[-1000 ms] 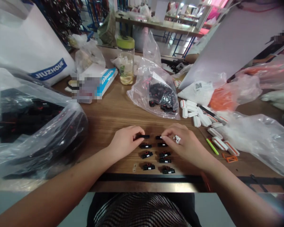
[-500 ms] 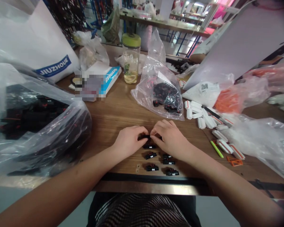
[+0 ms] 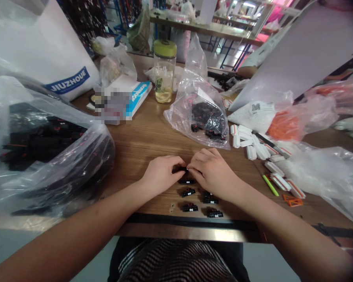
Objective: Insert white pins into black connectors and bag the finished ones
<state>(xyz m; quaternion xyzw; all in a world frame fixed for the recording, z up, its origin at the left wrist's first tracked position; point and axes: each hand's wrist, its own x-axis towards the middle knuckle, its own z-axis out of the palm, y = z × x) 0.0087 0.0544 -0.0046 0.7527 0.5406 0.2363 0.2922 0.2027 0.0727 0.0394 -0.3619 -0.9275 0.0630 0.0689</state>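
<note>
Black connectors (image 3: pixel 190 208) rest on a wood-grain table (image 3: pixel 138 141), another bench (image 3: pixel 204 29) beyond

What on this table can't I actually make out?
In the head view:
Black connector in the left hand: mostly covered by that hand.
Whatever the right hand may pinch: hidden behind its own fingertips.
Connector partly under the right hand: only its lower edge shows.
White JIUZHOUE bag: cut off by the left edge.
Print on the paper slip: too small.

White sack (image 3: pixel 38 47): blue label (image 3: pixel 67 80) reads "JIUZHOUE". White bag (image 3: pixel 248 118): QR code (image 3: pixel 256 107). Bottle (image 3: pixel 164 80), blue book (image 3: pixel 139 95): lettering not legible from where I stand.
</note>
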